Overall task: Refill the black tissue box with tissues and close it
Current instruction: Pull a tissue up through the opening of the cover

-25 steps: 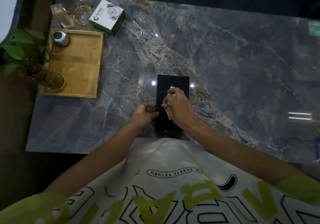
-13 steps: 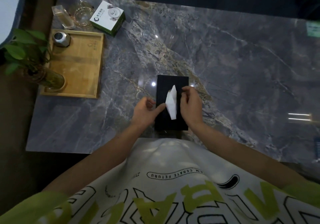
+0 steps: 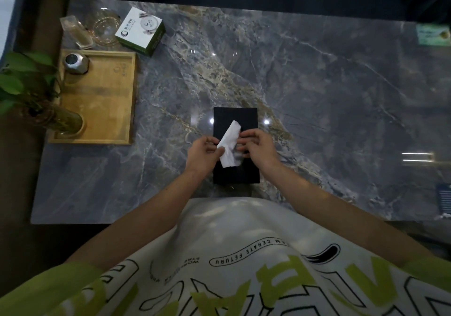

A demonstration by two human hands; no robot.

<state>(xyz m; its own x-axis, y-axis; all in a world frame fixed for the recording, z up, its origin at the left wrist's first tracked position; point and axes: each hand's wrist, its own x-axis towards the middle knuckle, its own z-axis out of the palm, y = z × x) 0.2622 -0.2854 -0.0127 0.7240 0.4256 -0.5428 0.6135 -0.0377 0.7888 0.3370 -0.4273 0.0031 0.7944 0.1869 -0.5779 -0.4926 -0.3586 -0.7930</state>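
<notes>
While pinched, tissue [image 3: 229, 144] between left hand [image 3: 203, 155], right hand [image 3: 258, 150].

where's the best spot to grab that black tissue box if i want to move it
Grip the black tissue box across its two long side walls near the middle, coming down from above. It lies flat, long and narrow, on the marble table, and the white tissue sticks up from its top, so probably avoid pressing there.

On the shirt [image 3: 244, 254] we read, upside down, "AM CERATE FETURU"; the white-green box [image 3: 140, 31] bears print too small for us to read.
</notes>
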